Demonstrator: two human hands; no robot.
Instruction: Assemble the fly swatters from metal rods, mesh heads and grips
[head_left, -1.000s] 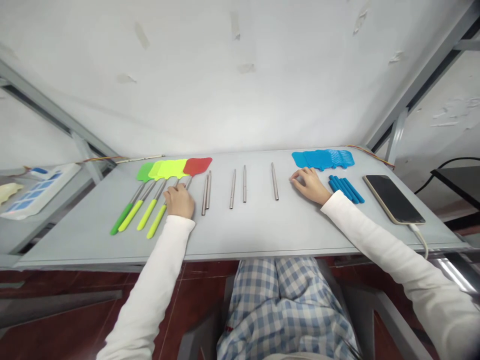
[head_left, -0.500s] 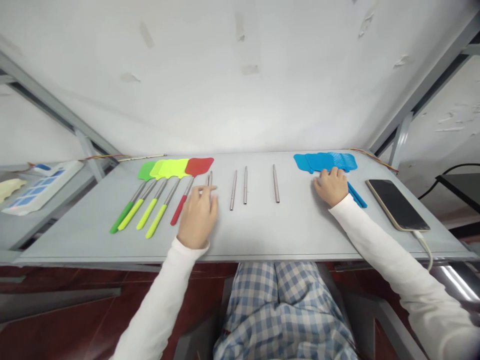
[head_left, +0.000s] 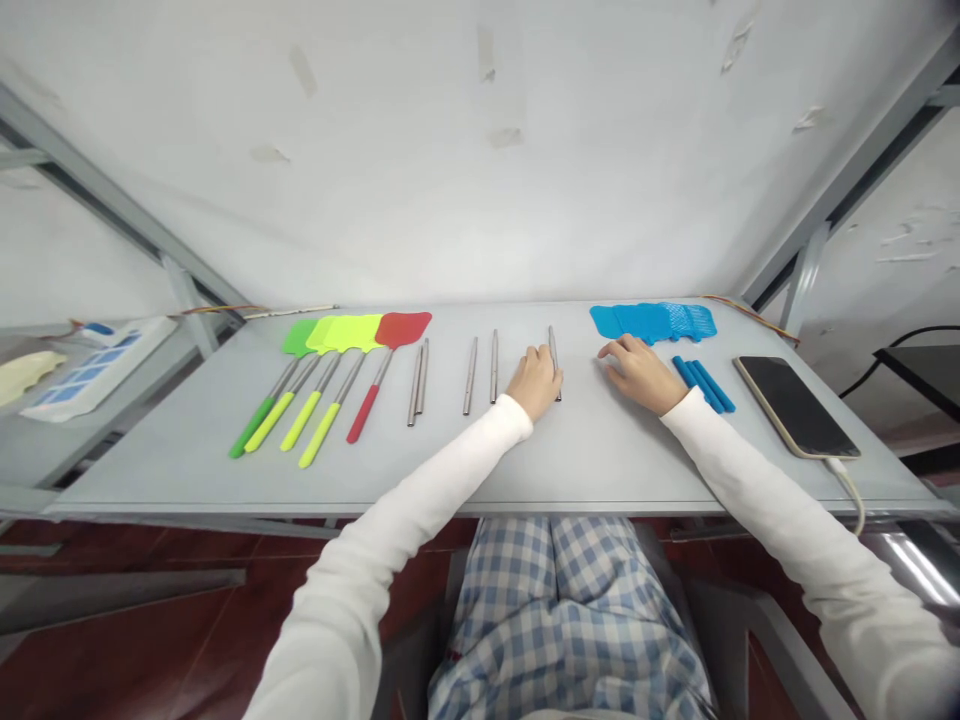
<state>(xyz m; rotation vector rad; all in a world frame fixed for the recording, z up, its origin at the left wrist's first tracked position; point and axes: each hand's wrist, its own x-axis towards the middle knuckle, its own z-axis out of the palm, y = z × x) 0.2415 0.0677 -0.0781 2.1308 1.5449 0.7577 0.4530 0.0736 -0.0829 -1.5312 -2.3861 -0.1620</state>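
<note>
My left hand (head_left: 535, 383) lies at the rightmost metal rod (head_left: 553, 350), its fingers curled and closed on the rod's side; the fingertips are partly hidden. My right hand (head_left: 641, 374) hovers or rests low over the table with nothing in it, thumb and fingers apart and pointing left. Behind it lie overlapping blue fly swatter heads (head_left: 652, 321) without rods. Several loose blue handles (head_left: 703, 384) sit just right of the right hand. More metal rods (head_left: 470, 376) lie left of my left hand, two of them side by side.
Whole fly swatters in green, yellow and red (head_left: 362, 413) lie in a row at the left of the grey table (head_left: 480, 470). A phone (head_left: 796, 405) with a charging cable lies at the right. A power strip (head_left: 97, 370) is on the far left, beyond the frame post.
My left hand has moved right, from the paired rods to the rightmost rod. My right hand has drawn off the blue heads, toward the left and me, and its fingers have spread.
</note>
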